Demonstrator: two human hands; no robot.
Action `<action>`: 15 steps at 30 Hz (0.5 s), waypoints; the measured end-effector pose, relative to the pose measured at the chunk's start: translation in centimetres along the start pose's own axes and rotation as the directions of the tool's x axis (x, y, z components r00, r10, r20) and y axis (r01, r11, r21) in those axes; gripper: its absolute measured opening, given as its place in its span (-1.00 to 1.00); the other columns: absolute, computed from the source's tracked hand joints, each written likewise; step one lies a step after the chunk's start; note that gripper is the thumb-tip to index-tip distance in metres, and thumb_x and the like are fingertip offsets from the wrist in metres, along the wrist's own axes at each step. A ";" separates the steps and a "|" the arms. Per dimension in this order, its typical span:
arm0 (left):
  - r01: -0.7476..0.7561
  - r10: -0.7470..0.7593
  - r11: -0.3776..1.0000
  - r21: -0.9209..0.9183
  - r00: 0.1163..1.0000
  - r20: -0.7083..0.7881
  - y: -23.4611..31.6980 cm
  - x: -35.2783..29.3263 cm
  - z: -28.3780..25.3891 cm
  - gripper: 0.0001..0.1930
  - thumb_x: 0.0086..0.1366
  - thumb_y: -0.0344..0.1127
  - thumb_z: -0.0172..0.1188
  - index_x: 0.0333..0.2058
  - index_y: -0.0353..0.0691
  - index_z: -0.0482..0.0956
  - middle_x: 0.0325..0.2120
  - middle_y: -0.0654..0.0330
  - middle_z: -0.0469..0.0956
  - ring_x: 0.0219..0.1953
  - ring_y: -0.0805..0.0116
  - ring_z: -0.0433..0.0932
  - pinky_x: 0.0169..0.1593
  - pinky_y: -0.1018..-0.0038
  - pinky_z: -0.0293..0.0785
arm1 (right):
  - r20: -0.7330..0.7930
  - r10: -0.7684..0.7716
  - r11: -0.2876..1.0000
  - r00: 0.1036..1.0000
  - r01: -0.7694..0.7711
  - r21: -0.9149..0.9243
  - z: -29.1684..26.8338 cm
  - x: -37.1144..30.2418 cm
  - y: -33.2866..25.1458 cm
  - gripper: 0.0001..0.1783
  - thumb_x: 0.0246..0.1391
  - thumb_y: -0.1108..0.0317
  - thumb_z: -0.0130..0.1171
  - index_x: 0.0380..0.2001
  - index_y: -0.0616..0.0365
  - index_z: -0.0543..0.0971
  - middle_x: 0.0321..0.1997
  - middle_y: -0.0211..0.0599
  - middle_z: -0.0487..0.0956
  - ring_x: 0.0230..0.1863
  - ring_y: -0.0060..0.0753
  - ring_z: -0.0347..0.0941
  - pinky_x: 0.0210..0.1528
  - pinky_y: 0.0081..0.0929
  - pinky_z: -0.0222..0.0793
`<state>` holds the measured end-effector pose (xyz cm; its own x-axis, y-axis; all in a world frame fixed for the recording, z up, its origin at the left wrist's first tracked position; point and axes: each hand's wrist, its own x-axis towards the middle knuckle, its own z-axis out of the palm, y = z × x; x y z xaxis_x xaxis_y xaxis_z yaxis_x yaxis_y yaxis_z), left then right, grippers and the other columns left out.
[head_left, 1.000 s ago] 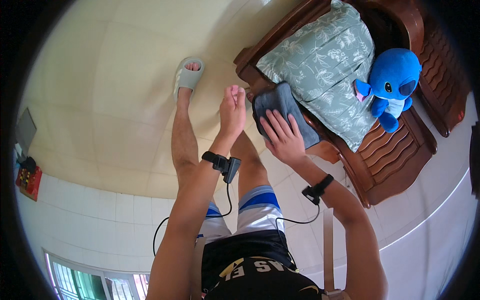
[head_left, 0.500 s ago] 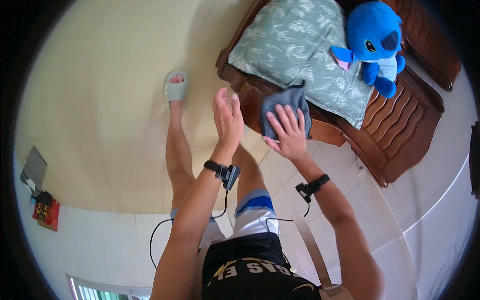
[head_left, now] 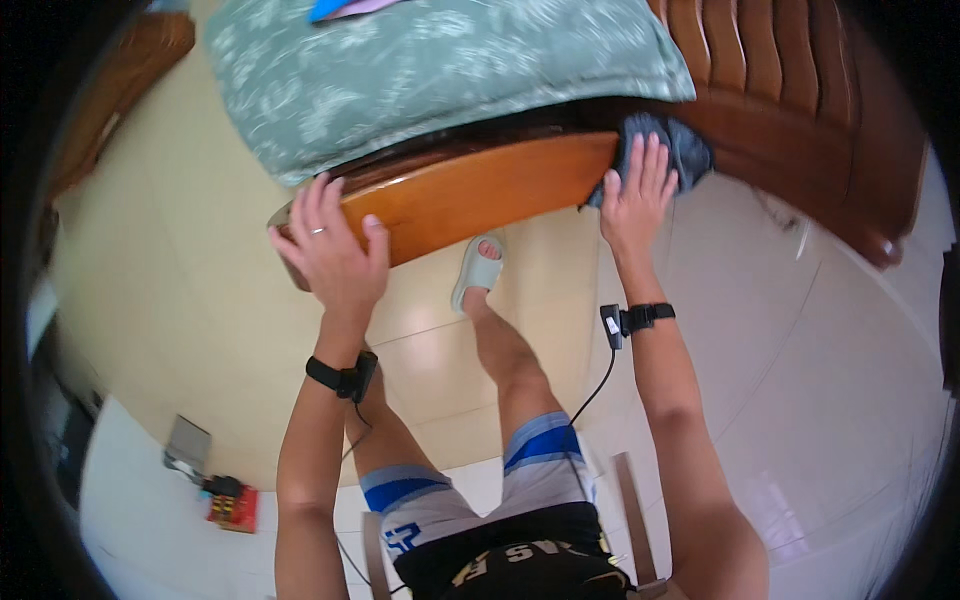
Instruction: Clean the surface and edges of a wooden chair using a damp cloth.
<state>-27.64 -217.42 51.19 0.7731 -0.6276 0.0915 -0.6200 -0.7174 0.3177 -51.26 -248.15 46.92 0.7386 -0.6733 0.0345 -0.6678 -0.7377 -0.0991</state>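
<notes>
Holding a grey cloth (head_left: 692, 152) to the wooden armrest (head_left: 480, 195)
Right hand (head_left: 637, 205) is lying flat, left hand (head_left: 337, 255) resting spread; cloth is looking soft, light, suiting a full-palm hold.

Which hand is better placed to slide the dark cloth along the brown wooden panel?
The right hand, most likely: its fingers lie on the dark cloth at the right end of the wooden panel. The left hand is at the opposite end, without a cloth.
</notes>
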 end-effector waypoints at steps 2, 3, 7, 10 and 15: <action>-0.056 0.055 0.998 0.030 0.998 0.018 0.6 0.2 0.2 -0.50 0.29 -0.22 0.11 0.19 -0.22 0.43 0.23 0.06 0.42 0.31 0.03 0.32 0.34 -0.19 -0.02 | -0.068 0.058 0.997 0.996 -0.055 0.058 0.5 -1.0 -0.7 -0.24 0.34 0.05 -0.03 0.52 0.06 0.13 0.64 -0.05 0.00 0.64 0.10 -0.17 0.55 0.27 -0.34; -0.059 0.059 0.996 0.067 0.998 0.004 1.4 0.2 0.5 -0.50 0.32 -0.25 0.10 0.22 -0.25 0.40 0.23 0.04 0.43 0.29 0.05 0.33 0.34 -0.07 0.03 | -0.129 0.098 0.989 0.987 -0.082 0.125 1.7 -1.3 -1.7 -0.23 0.32 0.07 0.01 0.52 0.04 0.15 0.64 -0.06 0.01 0.64 0.11 -0.16 0.54 0.33 -0.35; -0.013 0.013 1.000 0.004 0.999 -0.051 2.7 -0.4 1.7 -0.51 0.45 -0.15 -0.03 0.22 -0.34 0.40 0.20 -0.04 0.45 0.24 -0.03 0.36 0.33 0.14 0.13 | -0.059 0.029 0.946 0.998 -0.009 0.324 2.0 -4.7 -13.0 -0.17 0.08 0.08 0.24 0.44 -0.11 0.30 0.58 -0.08 0.14 0.61 0.15 -0.10 0.50 0.45 -0.30; 0.105 -0.128 0.961 -0.255 0.989 -0.079 2.5 -1.3 1.5 -0.45 0.50 -0.03 -0.17 0.23 -0.36 0.37 0.18 -0.05 0.45 0.22 -0.05 0.35 0.31 0.12 0.15 | -0.141 -0.069 0.834 0.988 0.135 0.536 0.8 -6.3 -22.0 -0.25 0.09 0.05 0.24 0.37 -0.10 0.40 0.57 -0.14 0.19 0.60 0.05 -0.04 0.52 0.34 -0.23; 0.157 -0.218 0.747 -0.646 0.976 -0.016 1.2 -1.2 3.0 -0.43 0.57 0.00 -0.23 0.21 -0.41 0.39 0.16 -0.11 0.43 0.19 -0.04 0.41 0.31 0.20 0.26 | -0.263 -0.175 0.673 0.949 0.310 0.672 1.8 -7.1 -21.5 -0.31 0.15 0.01 0.19 0.36 -0.16 0.44 0.54 -0.26 0.26 0.57 -0.14 0.08 0.52 0.16 -0.14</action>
<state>-29.74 -218.44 48.61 0.8917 -0.4512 0.0348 -0.2559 -0.4392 0.8612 -42.00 -227.38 47.05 0.7932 -0.5233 0.3115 -0.1584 -0.6712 -0.7241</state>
